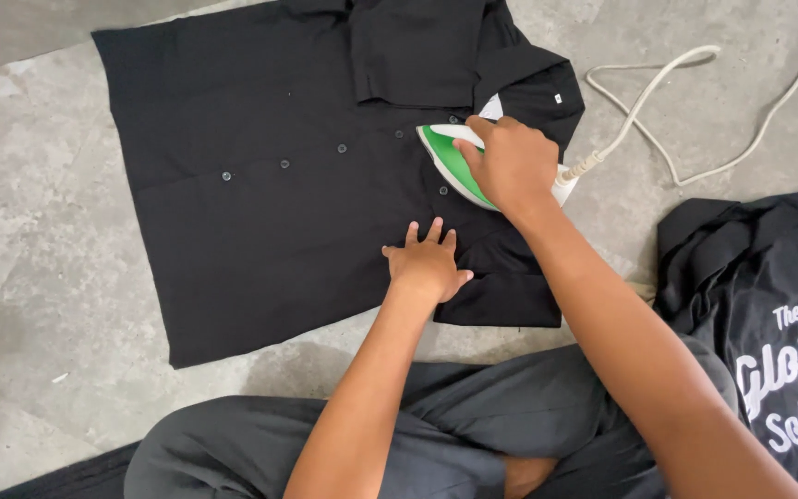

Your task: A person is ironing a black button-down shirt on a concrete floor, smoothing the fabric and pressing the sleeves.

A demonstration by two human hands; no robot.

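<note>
A black button-up shirt (260, 185) lies spread flat on the grey concrete floor, its row of small buttons running across the middle. My right hand (510, 164) grips the handle of a green and white iron (450, 157), which rests on the shirt near the collar. My left hand (427, 263) lies flat on the shirt just below the iron, fingers spread, pressing the fabric down.
The iron's white cord (658, 102) loops over the floor at the upper right. A crumpled black garment with white lettering (768, 296) lies at the right. My crossed legs in dark grey trousers (399, 434) fill the bottom. Bare concrete floor (39, 259) stretches left.
</note>
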